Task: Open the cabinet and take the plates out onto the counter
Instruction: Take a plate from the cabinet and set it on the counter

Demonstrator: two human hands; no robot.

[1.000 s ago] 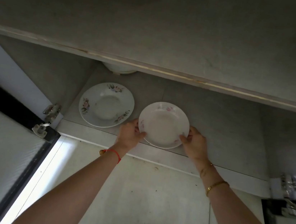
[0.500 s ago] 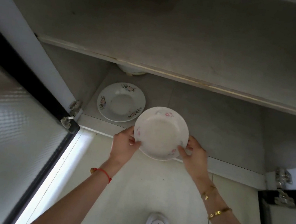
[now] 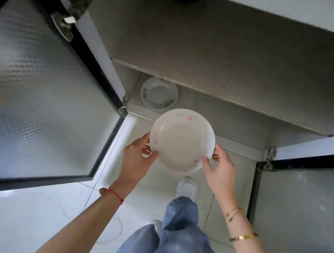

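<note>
Head view: left hand (image 3: 136, 160) and right hand (image 3: 219, 171) pinch white pink-flowered ceramic plate (image 3: 181, 143) by rim; may slip, or strike frosted-glass cabinet door (image 3: 39, 88).

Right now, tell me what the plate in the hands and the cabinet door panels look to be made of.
The white round plate with pink flowers, held at its rim by the left hand and right hand, looks like glazed ceramic or possibly melamine: smooth, faintly glossy, printed flowers. The left door panel and right door panel look like frosted, textured glass in dark frames: translucent, with a rippled pattern.
</note>
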